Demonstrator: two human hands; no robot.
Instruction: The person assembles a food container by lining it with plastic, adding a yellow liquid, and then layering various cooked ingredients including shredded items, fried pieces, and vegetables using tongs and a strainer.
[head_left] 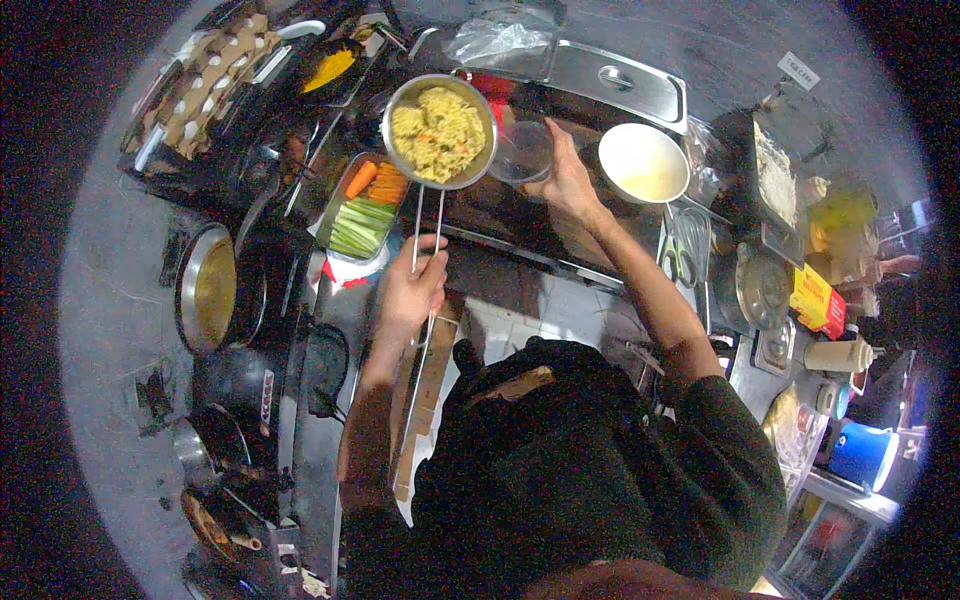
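Observation:
My left hand [418, 285] is closed round the long wire handle of a round metal strainer [390, 95]. Yellow noodles with orange bits [440, 135] fill much of the strainer, which is held up over the counter. To its right, my right hand [572, 188] grips the side of a clear round plastic container [522, 152], with fingers along its far side and the thumb nearer me. Beyond that hand stands a white bowl [612, 158] with pale yellow liquid in it. A tray of carrot pieces and green vegetable sticks [360, 225] lies just left of the strainer.
Pans stand along the left, one with yellowish liquid [213, 290]. A carton of eggs [205, 90] is at the far left. Steel lids [640, 85] line the back. Scissors [682, 262] and a whisk [692, 232] lie right of the bowl, near a squeeze bottle [838, 355].

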